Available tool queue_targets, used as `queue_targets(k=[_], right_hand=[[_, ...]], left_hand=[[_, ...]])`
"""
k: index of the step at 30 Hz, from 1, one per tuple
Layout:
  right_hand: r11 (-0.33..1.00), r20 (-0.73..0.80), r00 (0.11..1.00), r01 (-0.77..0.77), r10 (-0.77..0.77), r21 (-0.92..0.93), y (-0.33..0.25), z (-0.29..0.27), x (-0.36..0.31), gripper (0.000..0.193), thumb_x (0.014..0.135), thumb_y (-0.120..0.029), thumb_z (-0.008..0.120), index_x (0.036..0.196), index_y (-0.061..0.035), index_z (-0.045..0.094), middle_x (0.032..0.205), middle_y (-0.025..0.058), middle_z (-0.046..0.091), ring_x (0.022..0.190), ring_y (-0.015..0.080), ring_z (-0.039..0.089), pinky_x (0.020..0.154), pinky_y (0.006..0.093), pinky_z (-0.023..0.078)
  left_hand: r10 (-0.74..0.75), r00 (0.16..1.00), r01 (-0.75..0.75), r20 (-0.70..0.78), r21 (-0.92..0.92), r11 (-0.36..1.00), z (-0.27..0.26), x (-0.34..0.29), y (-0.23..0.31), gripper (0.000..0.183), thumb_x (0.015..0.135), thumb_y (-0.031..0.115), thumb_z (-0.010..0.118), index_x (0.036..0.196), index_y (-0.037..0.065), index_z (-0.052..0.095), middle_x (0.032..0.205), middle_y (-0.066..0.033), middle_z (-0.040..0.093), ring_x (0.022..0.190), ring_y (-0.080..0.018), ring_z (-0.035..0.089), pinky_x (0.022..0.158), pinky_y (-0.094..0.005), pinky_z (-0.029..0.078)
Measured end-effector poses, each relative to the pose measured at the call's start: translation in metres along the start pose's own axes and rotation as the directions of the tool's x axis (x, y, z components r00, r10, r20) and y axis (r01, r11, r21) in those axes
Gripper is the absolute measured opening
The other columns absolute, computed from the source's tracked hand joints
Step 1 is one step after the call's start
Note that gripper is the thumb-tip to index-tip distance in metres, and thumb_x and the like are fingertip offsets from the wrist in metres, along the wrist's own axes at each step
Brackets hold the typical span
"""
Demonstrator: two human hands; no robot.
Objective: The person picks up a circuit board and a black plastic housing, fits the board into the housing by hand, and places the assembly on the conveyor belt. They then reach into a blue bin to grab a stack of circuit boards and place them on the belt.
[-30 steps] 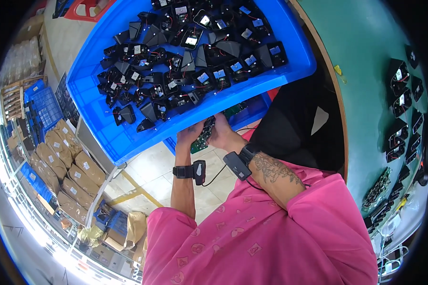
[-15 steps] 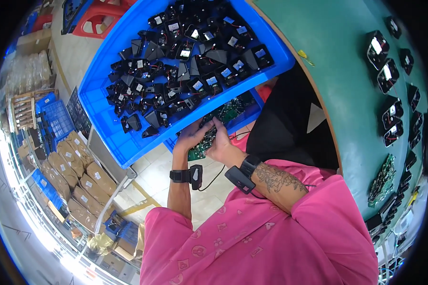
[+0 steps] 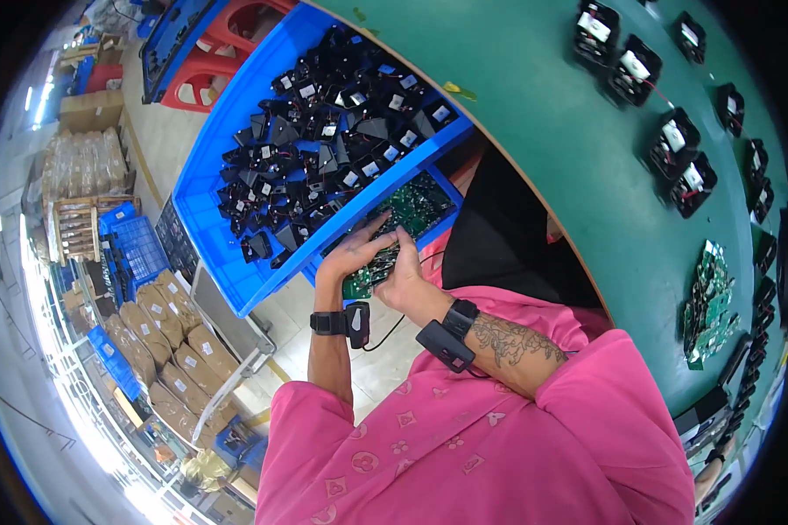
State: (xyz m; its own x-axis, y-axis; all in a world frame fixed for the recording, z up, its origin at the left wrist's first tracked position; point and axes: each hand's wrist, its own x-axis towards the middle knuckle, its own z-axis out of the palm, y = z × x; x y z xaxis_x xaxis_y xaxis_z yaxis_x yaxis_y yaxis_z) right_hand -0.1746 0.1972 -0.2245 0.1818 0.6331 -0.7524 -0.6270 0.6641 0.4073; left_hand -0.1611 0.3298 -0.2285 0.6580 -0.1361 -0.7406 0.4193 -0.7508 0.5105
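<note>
Beside the hands (image 3: 372, 262), parts-filled blue crate (image 3: 214, 236)

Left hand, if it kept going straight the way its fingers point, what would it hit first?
Probably the green circuit boards stacked in the lower blue bin; the left hand points up-right along them. Depth is unclear, so it might meet the upper tray's edge instead.

The hands (image 3: 378, 262) cover much of the green circuit boards (image 3: 369, 273), whose stack count cannot be told.
</note>
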Motion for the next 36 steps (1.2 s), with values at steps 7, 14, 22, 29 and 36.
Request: queue_targets(k=[7,14,22,29,36], right_hand=[[1.000,0.064,0.998,0.016,-0.014,-0.023,-0.009,0.008,-0.037,0.067,0.095,-0.066,0.042,0.139,-0.0162,0.049,0.137,0.0116,0.056,0.127,0.0317,0.054,0.107,0.0560,0.041],[0.999,0.181,0.982,0.048,-0.044,-0.015,-0.016,0.017,-0.083,0.071,0.094,-0.070,0.037,0.142,-0.0182,0.047,0.141,0.0103,0.053,0.131,0.0328,0.050,0.107,0.0616,0.037],[0.997,0.241,0.968,0.075,-0.065,-0.032,-0.004,0.029,-0.117,0.069,0.093,-0.070,0.040,0.137,-0.0188,0.051,0.138,0.0094,0.055,0.128,0.0323,0.051,0.104,0.0623,0.037],[0.995,0.568,0.818,0.099,-0.095,0.024,-0.011,0.049,-0.180,0.061,0.093,-0.067,0.043,0.132,-0.0206,0.056,0.135,0.0078,0.059,0.123,0.0294,0.056,0.101,0.0568,0.041],[0.896,0.610,0.658,0.363,-0.440,0.255,-0.066,0.041,-0.311,0.049,0.096,-0.058,0.051,0.130,-0.0224,0.054,0.125,0.0044,0.060,0.120,0.0245,0.055,0.099,0.0517,0.044]], left_hand=[[0.092,0.995,-0.093,0.026,0.041,0.995,-0.007,-0.006,0.040,0.077,0.092,0.058,0.052,0.153,0.013,0.039,0.157,-0.0254,0.031,0.148,-0.0370,0.025,0.120,-0.0405,0.020],[0.096,0.993,-0.101,0.063,0.082,0.991,-0.014,-0.019,0.086,0.069,0.099,0.050,0.049,0.153,0.009,0.036,0.157,-0.0216,0.034,0.146,-0.0344,0.029,0.120,-0.0397,0.021],[0.195,0.978,-0.171,-0.070,0.256,0.951,-0.031,-0.072,0.150,0.065,0.099,0.045,0.051,0.154,0.014,0.036,0.157,-0.0185,0.036,0.149,-0.0394,0.019,0.121,-0.0451,0.017],[0.469,0.851,-0.333,-0.237,0.447,0.830,-0.043,-0.114,0.224,0.064,0.092,0.038,0.063,0.148,0.012,0.045,0.147,-0.0323,0.039,0.142,-0.0442,0.033,0.114,-0.0430,0.030],[0.731,0.675,-0.493,-0.104,0.674,0.550,-0.006,-0.115,0.376,0.069,0.087,0.037,0.068,0.147,0.013,0.047,0.147,-0.0339,0.037,0.134,-0.0477,0.042,0.110,-0.0442,0.036]])
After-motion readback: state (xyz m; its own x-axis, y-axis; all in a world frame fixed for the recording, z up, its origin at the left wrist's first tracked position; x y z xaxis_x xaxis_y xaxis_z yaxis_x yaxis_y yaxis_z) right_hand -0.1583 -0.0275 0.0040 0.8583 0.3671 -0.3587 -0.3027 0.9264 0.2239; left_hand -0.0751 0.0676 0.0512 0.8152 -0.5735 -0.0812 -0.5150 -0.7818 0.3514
